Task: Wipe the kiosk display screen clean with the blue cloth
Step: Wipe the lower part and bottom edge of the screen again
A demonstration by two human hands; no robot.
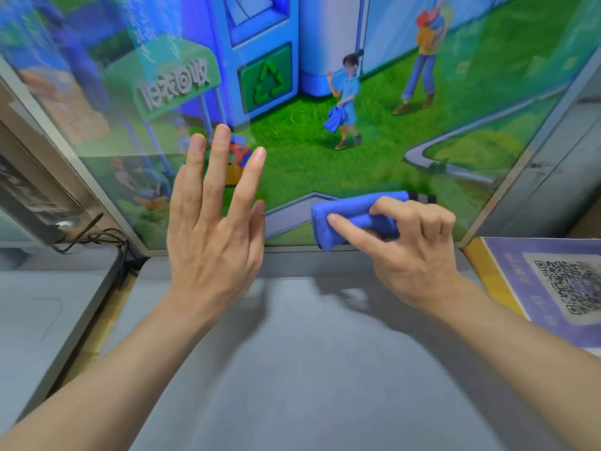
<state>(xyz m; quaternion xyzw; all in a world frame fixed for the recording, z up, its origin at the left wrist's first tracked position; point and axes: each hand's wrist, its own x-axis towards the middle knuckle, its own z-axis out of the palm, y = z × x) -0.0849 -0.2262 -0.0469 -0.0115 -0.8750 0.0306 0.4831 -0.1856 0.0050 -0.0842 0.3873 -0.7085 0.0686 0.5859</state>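
- Right hand (pixel 411 249) low at the bottom edge of the kiosk display screen (pixel 374 131), fingers curled round the blue cloth (pixel 353 218), index finger laid along its front.
- Blue cloth folded into a thick pad, probably to give a firm, flat wiping face; pressed against, or at least right at, the lowest strip of the glass, just left of the knuckles.
- Left hand (pixel 214 229) released, fingers straight and spread, grasping nothing; raised in front of the screen's lower left part, well to the left of the cloth. Contact with the glass not clear; likely held there for balance or to steady the panel.
- Screen tilted up and away beyond both hands, hence the forward reach of both forearms over the grey ledge (pixel 292 369) beneath.
- Judged as wiping in progress along the bottom edge; most of the screen above the fingertips possibly not yet covered.
- Writing above the left fingertips: a green sign (pixel 169 83) on the screen reading "旧衣回收", white characters.
- Right of that sign, above and between the hands: a green recycling symbol (pixel 268 81) on a blue cartoon bin.
- Right of the right wrist: a purple card (pixel 553 281) with a QR code; small text beside it too blurred to read.
- Left of the left wrist: black cables (pixel 107 239) at the screen's corner.
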